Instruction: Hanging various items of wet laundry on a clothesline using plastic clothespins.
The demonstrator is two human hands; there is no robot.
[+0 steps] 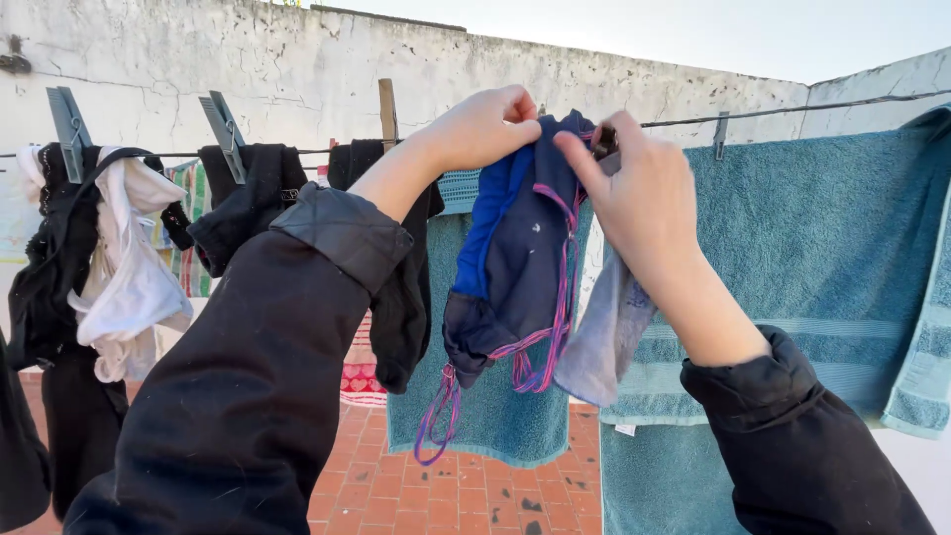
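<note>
Both hands pinch the blue garment at the line, left hand and right hand close together, cloth hanging straight down below them.

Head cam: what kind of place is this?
Likely an outdoor terrace or rooftop drying area: a clothesline hung with a teal towel, a cracked white wall, red brick paving and open sky.

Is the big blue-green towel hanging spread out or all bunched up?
Spread out. The teal towel hangs flat and wide over the clothesline, behind the right hand.
</note>
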